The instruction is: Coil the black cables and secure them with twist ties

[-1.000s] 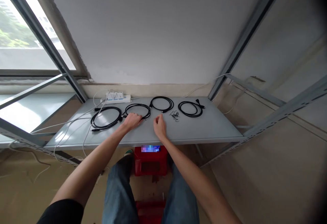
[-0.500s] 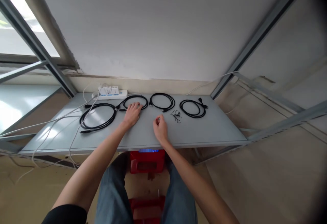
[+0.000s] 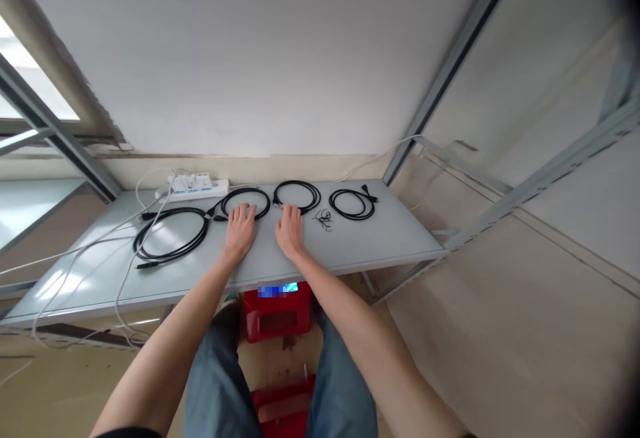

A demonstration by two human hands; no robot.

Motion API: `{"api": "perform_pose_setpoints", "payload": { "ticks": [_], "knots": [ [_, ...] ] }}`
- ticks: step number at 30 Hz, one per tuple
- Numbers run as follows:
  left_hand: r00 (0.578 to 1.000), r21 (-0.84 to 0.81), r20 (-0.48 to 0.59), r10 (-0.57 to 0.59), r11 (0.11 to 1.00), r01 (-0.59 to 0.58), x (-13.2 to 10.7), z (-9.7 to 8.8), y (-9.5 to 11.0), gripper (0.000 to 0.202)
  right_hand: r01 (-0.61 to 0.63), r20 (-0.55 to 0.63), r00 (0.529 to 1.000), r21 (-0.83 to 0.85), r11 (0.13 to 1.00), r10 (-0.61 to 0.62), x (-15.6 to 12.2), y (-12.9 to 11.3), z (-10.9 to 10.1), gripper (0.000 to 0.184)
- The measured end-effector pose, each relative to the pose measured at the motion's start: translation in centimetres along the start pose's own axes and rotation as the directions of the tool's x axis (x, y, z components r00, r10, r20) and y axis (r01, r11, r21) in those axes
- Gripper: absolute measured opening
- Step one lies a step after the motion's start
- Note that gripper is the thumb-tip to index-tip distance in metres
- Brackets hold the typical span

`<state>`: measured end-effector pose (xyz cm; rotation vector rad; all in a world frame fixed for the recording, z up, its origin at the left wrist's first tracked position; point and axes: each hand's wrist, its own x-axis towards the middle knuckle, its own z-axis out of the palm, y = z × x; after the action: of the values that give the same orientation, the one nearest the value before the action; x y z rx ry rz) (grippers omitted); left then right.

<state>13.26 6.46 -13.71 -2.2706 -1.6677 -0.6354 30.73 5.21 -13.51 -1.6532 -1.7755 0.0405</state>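
My left hand (image 3: 241, 230) lies on the grey tabletop (image 3: 265, 258), fingers spread over the near edge of a coiled black cable (image 3: 269, 203). It does not visibly lift the coil. Just to its right, my right hand (image 3: 290, 230) rests with fingers stretched forward, at the near left edge of another coiled black cable (image 3: 319, 197). The fingertips touch or overlap that coil; which of the two I cannot tell. A small heap of thin black ties (image 3: 324, 220) lies beside my right hand.
A larger black cable coil (image 3: 170, 257) lies left, another coil (image 3: 350, 191) right. A white power strip (image 3: 200, 191) stands at the back left, with loose white cords (image 3: 125, 271) trailing over the front edge. Metal posts (image 3: 400, 151) frame the table; a red stool (image 3: 277, 315) is below.
My right hand has moved forward and left to the third coil, and its curled fingers have straightened. My left hand stays by the second coil. The view has turned slightly right.
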Motion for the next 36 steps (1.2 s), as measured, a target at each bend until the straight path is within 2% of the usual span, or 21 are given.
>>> {"api": "perform_pose_setpoints", "payload": {
  "ticks": [2, 3, 4, 7, 9, 12, 17, 24, 28, 32, 36],
  "knots": [
    [1.0, 0.016, -0.02, 0.0, 1.0, 0.001, -1.9, -1.0, 0.4, 0.072, 0.163, 0.039, 0.986, -0.09, 0.982, -0.16, 1.1, 0.3, 0.3, 0.052],
    [1.0, 0.019, -0.017, 0.015, 1.0, -0.014, -2.9, -1.5, 0.5, 0.074, 0.199, 0.061, 0.979, -0.113, 0.973, -0.193, 1.7, 0.5, 0.5, 0.056],
    [1.0, 0.019, -0.01, 0.021, 1.0, -0.021, -3.9, -2.1, 0.6, 0.078, 0.183, 0.067, 0.982, -0.132, 0.974, -0.176, 2.2, 0.8, 0.7, 0.058],
    [1.0, 0.01, 0.006, -0.024, 1.0, 0.024, -6.1, -3.2, 0.5, 0.083, 0.014, 0.041, 0.999, -0.167, 0.986, -0.007, 3.5, 1.8, 1.4, 0.056],
    [0.996, -0.008, 0.017, -0.085, 0.996, 0.086, -6.7, -3.4, 0.5, 0.083, -0.025, 0.055, 0.998, -0.179, 0.984, 0.035, 4.1, 2.3, 1.6, 0.045],
    [0.988, -0.031, 0.04, -0.147, 0.988, 0.148, -6.5, -3.3, 0.5, 0.075, -0.022, 0.121, 0.992, -0.205, 0.979, 0.048, 4.8, 2.8, 1.8, 0.026],
    [0.99, -0.043, 0.073, -0.122, 0.991, 0.126, -6.2, -3.1, 0.6, 0.07, 0.062, 0.206, 0.978, -0.163, 0.985, -0.027, 5.6, 3.0, 1.7, 0.019],
    [0.986, -0.07, 0.114, -0.122, 0.989, 0.131, -6.0, -2.9, 0.2, 0.069, 0.07, 0.175, 0.981, 0.069, 0.995, -0.081, 6.3, 2.2, 1.5, 0.021],
    [0.982, -0.066, 0.125, -0.14, 0.987, 0.149, -5.9, -3.0, 0.3, 0.067, 0.124, 0.13, 0.981, 0.162, 0.979, -0.146, 5.6, 1.3, 1.7, 0.024],
    [0.982, -0.071, 0.128, -0.142, 0.986, 0.152, -5.8, -3.5, 0.5, 0.066, 0.21, 0.194, 0.952, 0.151, 0.966, -0.237, 4.6, 1.3, 2.0, 0.023],
    [0.982, -0.074, 0.129, -0.139, 0.986, 0.149, -5.8, -3.6, 0.5, 0.065, 0.307, 0.3, 0.893, 0.136, 0.942, -0.335, 5.0, 1.9, 1.7, 0.016]
  ]
}}
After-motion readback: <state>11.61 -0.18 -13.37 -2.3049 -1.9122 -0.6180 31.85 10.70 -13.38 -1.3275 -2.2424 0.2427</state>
